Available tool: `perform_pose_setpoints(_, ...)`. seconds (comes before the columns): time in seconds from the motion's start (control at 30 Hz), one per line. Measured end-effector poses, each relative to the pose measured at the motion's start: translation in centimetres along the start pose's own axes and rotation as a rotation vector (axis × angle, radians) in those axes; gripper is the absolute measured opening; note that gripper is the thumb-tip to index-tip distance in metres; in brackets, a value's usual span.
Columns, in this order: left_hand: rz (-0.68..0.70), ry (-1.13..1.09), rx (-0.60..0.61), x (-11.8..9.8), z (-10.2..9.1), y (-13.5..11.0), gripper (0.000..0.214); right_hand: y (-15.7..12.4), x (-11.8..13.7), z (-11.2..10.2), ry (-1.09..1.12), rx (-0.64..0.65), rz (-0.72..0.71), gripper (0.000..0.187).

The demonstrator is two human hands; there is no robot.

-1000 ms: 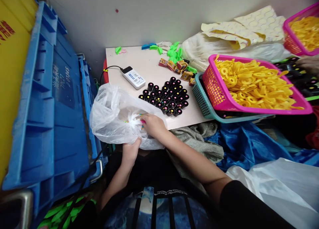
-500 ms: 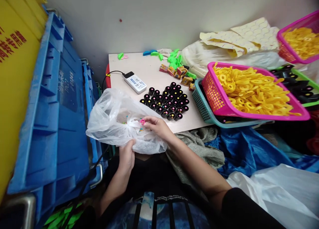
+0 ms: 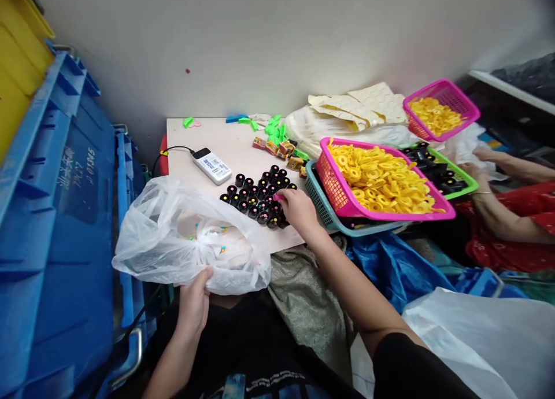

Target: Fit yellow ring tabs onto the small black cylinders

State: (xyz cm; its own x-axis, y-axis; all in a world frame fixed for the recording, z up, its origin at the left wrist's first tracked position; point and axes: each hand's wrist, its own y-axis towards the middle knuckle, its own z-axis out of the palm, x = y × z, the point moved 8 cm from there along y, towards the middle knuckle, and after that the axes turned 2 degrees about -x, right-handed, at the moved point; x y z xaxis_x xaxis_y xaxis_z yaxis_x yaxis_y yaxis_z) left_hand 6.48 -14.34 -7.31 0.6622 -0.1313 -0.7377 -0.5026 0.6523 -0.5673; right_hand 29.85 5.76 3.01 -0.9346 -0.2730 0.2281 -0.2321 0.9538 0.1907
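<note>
Right hand (image 3: pixel 299 209) leaves the bag (image 3: pixel 151 237), bringing its pinched pink piece (image 3: pixel 278 197) to the black caps (image 3: pixel 252 201) beneath; left hand (image 3: pixel 194 300) clamps the bag's edge.

I see a blue crate (image 3: pixel 65 254) at ten o'clock, a white device (image 3: pixel 213 166) at eleven, a pink basket (image 3: pixel 407 216) at one.

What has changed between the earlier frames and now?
The right hand has moved right and forward, from the plastic bag to the black cylinders, carrying a pink piece. The view has swung right, showing more of a co-worker's arms. The left hand still holds the bag's near edge.
</note>
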Motion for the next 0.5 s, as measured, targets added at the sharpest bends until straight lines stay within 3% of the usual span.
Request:
perform_pose_setpoints(0.13, 0.008, 0.013, -0.008, -0.1, 0.1, 0.0, 0.057, 0.5, 1.0, 0.8, -0.269, 0.033, -0.17, 0.022)
perform_pose_setpoints(0.27, -0.001, 0.015, -0.018, -0.1, 0.2, 0.0, 0.058, 0.3, 1.7, 1.1, -0.355, 0.036, -0.265, 0.022)
perform_pose_setpoints(0.4, -0.002, 0.025, -0.018, 0.0, 0.3, 0.0, 0.058, 0.2, 1.6, 0.7, -0.341, -0.003, -0.275, 0.022)
perform_pose_setpoints(0.5, -0.003, 0.035, -0.031, 0.0, 0.2, 0.0, 0.057, 0.4, 0.8, -0.7, -0.229, -0.101, -0.203, 0.02)
